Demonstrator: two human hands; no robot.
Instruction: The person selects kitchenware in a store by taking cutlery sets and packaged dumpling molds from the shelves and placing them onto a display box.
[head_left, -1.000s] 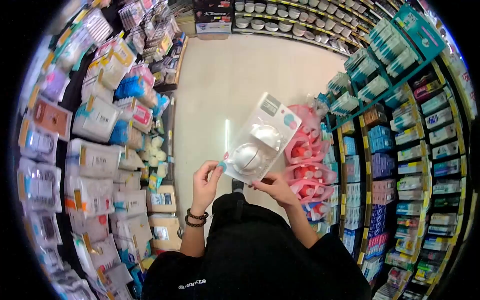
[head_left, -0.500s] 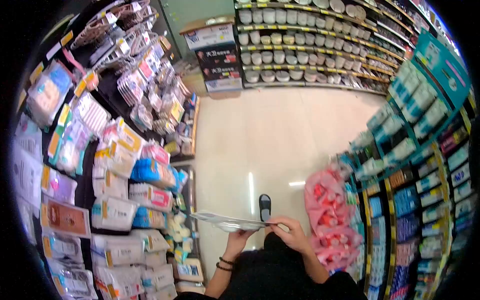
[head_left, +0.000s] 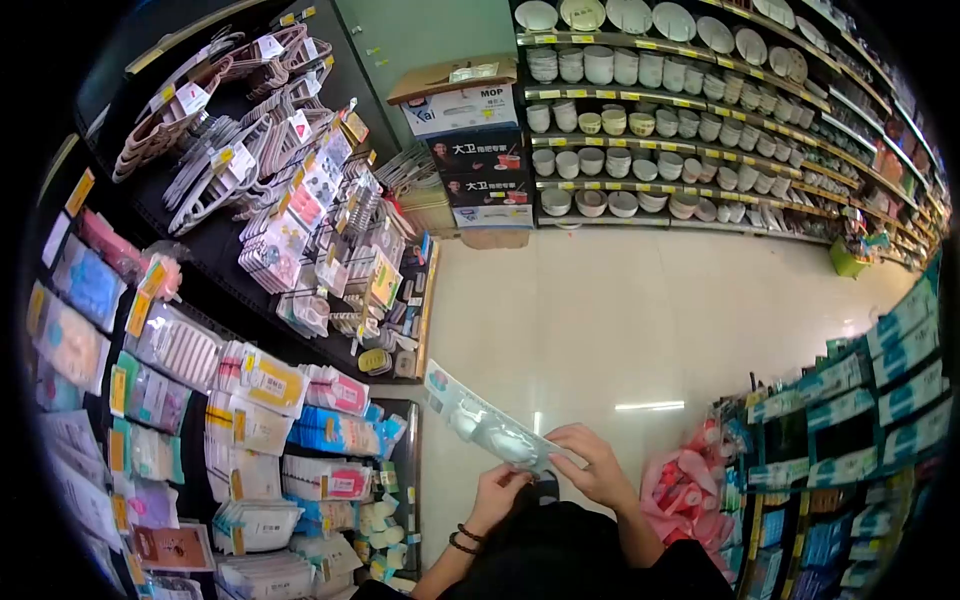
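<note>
A long, narrow blister pack point(head_left: 490, 424) with rounded white pieces under clear plastic is held in front of my body, slanting up to the left. My left hand point(head_left: 497, 497), with dark beads round its wrist, pinches the pack's lower edge. At the pack's near right end, my right hand point(head_left: 595, 465) grips the corner between thumb and fingers. What exactly the white pieces are, I cannot tell.
Packaged goods point(head_left: 262, 385) hang on the left rack, with hangers point(head_left: 215, 165) above. Stacked mop boxes point(head_left: 482, 155) stand at the back beside shelves of bowls point(head_left: 600, 65). To the right are a pink bundle point(head_left: 685, 490) and a teal display rack point(head_left: 850, 400). Pale tiles point(head_left: 570, 310) cover the floor.
The pack has turned from nearly edge-on to show its blister face, its far end now higher. The view has shifted, bringing the back shelves and boxes lower in the picture.
</note>
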